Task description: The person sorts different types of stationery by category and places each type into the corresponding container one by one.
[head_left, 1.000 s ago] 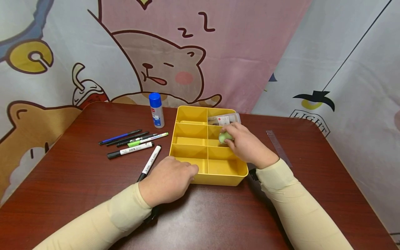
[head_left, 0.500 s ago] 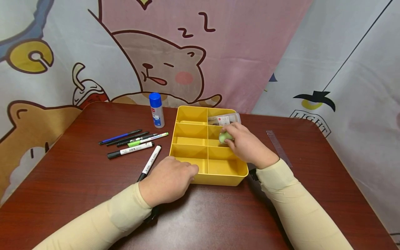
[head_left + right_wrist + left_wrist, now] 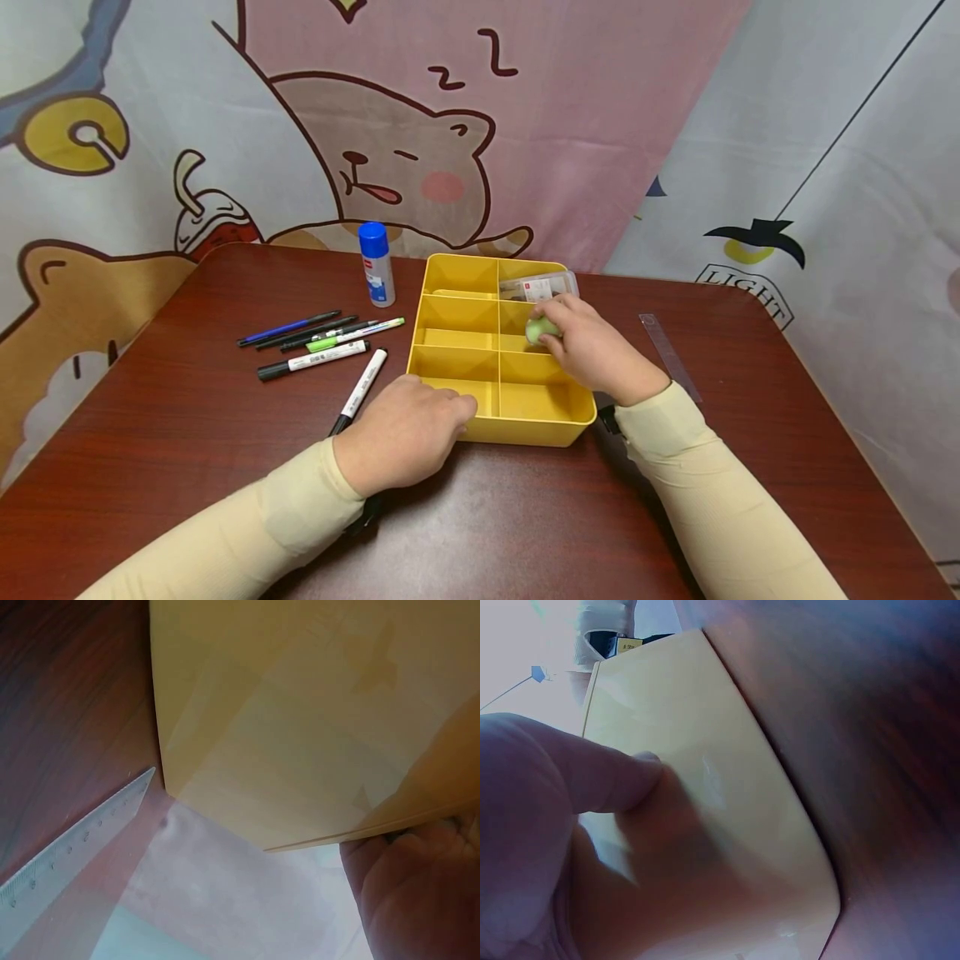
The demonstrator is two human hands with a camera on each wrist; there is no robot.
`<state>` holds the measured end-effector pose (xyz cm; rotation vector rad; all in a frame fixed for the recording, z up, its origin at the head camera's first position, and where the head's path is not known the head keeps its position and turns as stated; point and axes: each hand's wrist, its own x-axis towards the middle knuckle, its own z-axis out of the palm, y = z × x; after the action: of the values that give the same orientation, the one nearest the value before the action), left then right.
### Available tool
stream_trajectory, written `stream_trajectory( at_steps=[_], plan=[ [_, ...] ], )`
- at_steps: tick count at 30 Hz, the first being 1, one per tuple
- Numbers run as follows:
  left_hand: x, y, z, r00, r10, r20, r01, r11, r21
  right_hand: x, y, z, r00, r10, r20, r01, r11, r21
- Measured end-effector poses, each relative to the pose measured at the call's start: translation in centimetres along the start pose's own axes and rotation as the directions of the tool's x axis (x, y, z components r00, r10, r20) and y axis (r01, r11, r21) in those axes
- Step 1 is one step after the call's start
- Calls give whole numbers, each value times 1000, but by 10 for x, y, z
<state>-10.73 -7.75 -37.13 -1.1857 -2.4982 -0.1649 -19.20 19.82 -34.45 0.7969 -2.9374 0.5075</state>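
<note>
A yellow organizer box (image 3: 525, 432), split into compartments in two columns, stands on the table. At its near left corner my left hand (image 3: 405, 433) grips the wall. The left wrist view shows the thumb (image 3: 619, 780) pressed on the outer face of the box (image 3: 705, 750); the other fingers go over the rim. My right hand (image 3: 596, 346) reaches over the right wall and pinches a small, rounded pale green object (image 3: 542, 330) in the middle right compartment. Its exact kind I cannot tell. In the right wrist view the hand (image 3: 420, 892) lies over the box rim, its fingertips hidden.
A clear plastic case (image 3: 536, 288) leans in the back right compartment. A blue-capped glue stick (image 3: 377, 267) stands left of the box. Several pens (image 3: 300, 327) and a white marker (image 3: 326, 356) lie left; another marker (image 3: 363, 385) sits beside my left hand. A transparent ruler (image 3: 667, 354) lies right.
</note>
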Motion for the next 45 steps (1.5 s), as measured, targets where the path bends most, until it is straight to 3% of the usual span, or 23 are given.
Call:
stream_trajectory(
  at_steps=[45],
  plan=[
    [0, 0, -2, 1000, -8, -7, 8, 1000, -5, 0, -1, 2, 1000, -4, -24, 4, 1000, 1]
  ],
)
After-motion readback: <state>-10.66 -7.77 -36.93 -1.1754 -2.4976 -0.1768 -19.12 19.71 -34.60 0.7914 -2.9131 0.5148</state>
